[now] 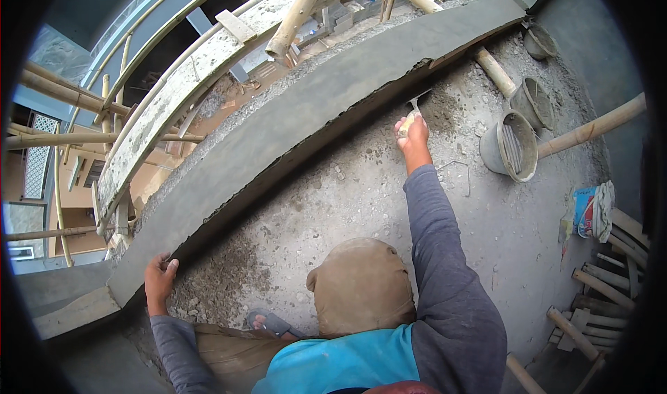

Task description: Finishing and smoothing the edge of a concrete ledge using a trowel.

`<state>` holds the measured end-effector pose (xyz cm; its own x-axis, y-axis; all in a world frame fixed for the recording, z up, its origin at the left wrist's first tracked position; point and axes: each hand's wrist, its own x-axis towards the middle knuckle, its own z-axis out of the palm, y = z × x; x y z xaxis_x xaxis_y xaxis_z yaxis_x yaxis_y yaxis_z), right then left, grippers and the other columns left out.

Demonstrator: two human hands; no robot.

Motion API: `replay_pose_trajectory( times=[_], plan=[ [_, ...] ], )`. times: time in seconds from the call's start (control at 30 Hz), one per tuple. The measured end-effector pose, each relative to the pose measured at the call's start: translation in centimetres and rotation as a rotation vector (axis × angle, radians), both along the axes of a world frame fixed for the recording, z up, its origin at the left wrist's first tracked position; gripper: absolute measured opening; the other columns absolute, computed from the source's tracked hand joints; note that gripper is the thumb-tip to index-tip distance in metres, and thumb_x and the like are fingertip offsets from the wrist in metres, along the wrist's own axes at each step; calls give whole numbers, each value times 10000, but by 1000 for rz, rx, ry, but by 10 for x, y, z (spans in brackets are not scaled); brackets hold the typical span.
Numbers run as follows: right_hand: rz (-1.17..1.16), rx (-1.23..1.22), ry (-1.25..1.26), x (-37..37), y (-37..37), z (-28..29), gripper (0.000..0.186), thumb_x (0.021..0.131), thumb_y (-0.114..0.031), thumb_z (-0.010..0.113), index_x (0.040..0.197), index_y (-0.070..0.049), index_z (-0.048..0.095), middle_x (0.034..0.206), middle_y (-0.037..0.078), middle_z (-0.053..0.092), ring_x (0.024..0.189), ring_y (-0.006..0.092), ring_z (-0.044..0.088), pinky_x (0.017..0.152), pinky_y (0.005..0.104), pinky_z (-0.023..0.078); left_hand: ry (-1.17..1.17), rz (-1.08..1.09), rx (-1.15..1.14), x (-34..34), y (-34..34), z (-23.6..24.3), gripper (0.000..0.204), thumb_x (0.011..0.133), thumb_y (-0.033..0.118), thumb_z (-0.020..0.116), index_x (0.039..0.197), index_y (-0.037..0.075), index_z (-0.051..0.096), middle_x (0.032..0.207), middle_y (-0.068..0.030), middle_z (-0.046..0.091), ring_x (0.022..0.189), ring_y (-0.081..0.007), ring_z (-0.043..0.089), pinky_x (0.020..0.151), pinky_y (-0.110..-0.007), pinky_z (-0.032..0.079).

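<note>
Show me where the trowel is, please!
In the head view, the trowel is in the right hand, above and right of centre, beside the low grey wall.

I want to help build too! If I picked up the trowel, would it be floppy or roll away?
The trowel would probably feel stiff, since its blade looks like metal. It's likely fairly light, as the right hand alone holds it out. Set down, it probably wouldn't roll far, because the blade looks wide and flat.

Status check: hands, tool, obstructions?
Right hand gripping trowel, blade near the foot of the grey wall. Left hand at the wall's edge. Buckets right of the trowel, apart from it.
</note>
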<state>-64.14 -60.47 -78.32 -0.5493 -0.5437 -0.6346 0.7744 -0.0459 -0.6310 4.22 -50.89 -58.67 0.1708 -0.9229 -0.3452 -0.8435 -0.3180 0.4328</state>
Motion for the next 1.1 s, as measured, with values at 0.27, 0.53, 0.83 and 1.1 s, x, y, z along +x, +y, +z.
replay_pose_trajectory(
  times=[0.27,0.53,0.83,1.1],
  plan=[
    [-15,-91,74,15,-10,21,289,993,-301,446,1237,-147,447,944,112,518,655,227,537,521,383,514,1,15,8,-2,2,3,389,856,179,695,1168,-40,618,715,-38,617,622,-102,554,599,-272,461],
    [-24,-101,60,-27,-7,-9,345,1001,-309,453,1289,-117,451,979,142,533,689,252,555,516,378,506,29,0,-4,6,1,-3,379,855,179,699,1143,-54,621,712,-41,625,607,-106,564,579,-272,461],
    [-48,-5,112,-23,-12,2,337,1000,-315,457,1294,-150,449,990,128,544,700,242,555,533,357,511,-34,-13,76,2,-1,-5,392,858,188,698,1151,-59,616,711,-50,631,607,-108,571,587,-275,470],
    [-170,1,126,-15,-17,1,285,995,-291,439,1237,-141,456,967,116,535,671,231,539,540,367,505,-28,-21,80,10,-2,-8,409,857,200,698,1167,-54,612,727,-57,643,618,-116,583,601,-281,478]
  ],
)
